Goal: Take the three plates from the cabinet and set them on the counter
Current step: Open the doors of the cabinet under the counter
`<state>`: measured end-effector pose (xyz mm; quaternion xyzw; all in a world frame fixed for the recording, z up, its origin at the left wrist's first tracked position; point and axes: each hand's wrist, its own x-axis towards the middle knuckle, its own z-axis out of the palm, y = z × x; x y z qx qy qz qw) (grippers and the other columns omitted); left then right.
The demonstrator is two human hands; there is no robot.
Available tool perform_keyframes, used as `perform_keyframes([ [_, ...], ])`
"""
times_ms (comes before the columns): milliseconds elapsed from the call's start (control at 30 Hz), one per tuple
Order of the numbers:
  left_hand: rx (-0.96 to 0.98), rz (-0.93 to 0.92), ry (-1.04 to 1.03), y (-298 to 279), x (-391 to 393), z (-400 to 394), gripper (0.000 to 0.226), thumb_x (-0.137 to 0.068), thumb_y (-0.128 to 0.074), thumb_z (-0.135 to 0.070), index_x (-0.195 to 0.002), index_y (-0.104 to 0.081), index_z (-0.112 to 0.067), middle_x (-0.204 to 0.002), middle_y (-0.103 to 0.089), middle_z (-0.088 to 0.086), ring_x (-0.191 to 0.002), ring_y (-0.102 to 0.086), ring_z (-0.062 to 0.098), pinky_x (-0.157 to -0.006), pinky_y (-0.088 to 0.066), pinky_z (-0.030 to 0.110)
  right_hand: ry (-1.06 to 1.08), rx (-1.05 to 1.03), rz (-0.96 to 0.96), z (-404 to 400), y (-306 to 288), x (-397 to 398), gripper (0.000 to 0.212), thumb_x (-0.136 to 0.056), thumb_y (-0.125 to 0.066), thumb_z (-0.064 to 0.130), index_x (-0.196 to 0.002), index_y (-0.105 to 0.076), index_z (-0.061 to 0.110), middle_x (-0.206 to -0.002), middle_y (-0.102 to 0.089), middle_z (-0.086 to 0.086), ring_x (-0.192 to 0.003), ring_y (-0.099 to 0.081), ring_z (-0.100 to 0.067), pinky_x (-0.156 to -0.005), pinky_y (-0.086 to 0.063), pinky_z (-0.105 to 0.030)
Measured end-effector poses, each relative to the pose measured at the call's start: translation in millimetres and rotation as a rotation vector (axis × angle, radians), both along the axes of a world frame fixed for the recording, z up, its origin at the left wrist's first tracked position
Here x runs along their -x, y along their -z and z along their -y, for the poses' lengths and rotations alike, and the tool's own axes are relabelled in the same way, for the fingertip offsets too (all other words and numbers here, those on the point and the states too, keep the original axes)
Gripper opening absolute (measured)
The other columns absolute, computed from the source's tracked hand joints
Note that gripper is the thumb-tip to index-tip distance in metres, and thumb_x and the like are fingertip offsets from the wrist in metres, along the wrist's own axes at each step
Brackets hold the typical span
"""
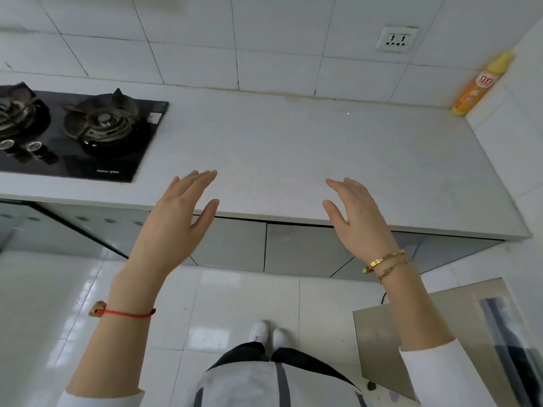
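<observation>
Both hands up w/ fingers straight, holding nothing: left hand [179, 212] and right hand [357, 214] hang apart over the counter [293, 148] front edge. Cabinet doors [296, 248] below the counter look closed, tho partly hidden; plates unseen. Gas hob [85, 133] at counter's left, orange bottle [476, 86] in its far right corner.

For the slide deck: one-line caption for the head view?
Both open hands, left hand and right hand, raised over the bare counter; no plates out.
</observation>
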<state>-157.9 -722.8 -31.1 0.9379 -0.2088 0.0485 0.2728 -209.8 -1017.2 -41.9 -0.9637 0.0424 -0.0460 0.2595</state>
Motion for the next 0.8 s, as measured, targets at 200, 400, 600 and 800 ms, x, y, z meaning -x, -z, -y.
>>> perform_keyframes([
  [200,-0.008,-0.015,-0.108,5.4,26.3,12.3,0.047,-0.099,-0.048,-0.027,-0.145,-0.042,-0.017,-0.148,-0.047,-0.002,-0.143,-0.034,0.015,-0.12,-0.017,0.029,-0.116,0.003,-0.022,11.4,6.1,-5.3,0.045,-0.1,-0.038,0.033,-0.142,-0.039,0.015,-0.146,-0.042,-0.003,-0.143,-0.022,-0.018,-0.118,-0.018,-0.038],
  [400,-0.02,-0.033,-0.206,14.6,51.3,16.5,0.047,-0.098,-0.05,-0.028,-0.144,-0.044,-0.018,-0.145,-0.05,-0.001,-0.139,-0.041,0.016,-0.115,-0.032,0.033,-0.202,0.011,-0.037,18.1,17.7,-7.1,0.045,-0.1,-0.039,0.031,-0.141,-0.039,0.014,-0.145,-0.043,-0.003,-0.142,-0.024,-0.019,-0.118,-0.018,-0.037],
  [600,-0.079,-0.051,-0.259,36.6,58.9,15.7,0.046,-0.099,-0.048,-0.031,-0.143,-0.044,-0.021,-0.141,-0.053,-0.004,-0.131,-0.048,0.016,-0.107,-0.037,0.031,-0.219,0.026,0.001,15.9,43.5,-11.3,0.042,-0.099,-0.041,0.029,-0.138,-0.044,0.013,-0.138,-0.05,-0.004,-0.138,-0.031,-0.021,-0.114,-0.023,-0.032],
  [800,-0.086,-0.027,-0.315,92.1,60.9,13.2,0.041,-0.098,-0.05,-0.029,-0.138,-0.051,-0.018,-0.134,-0.059,0.0,-0.124,-0.054,0.021,-0.098,-0.043,0.033,-0.239,0.035,0.021,5.1,98.3,-10.5,0.04,-0.099,-0.042,0.027,-0.135,-0.047,0.011,-0.137,-0.052,-0.003,-0.137,-0.032,-0.021,-0.113,-0.024,-0.032],
])
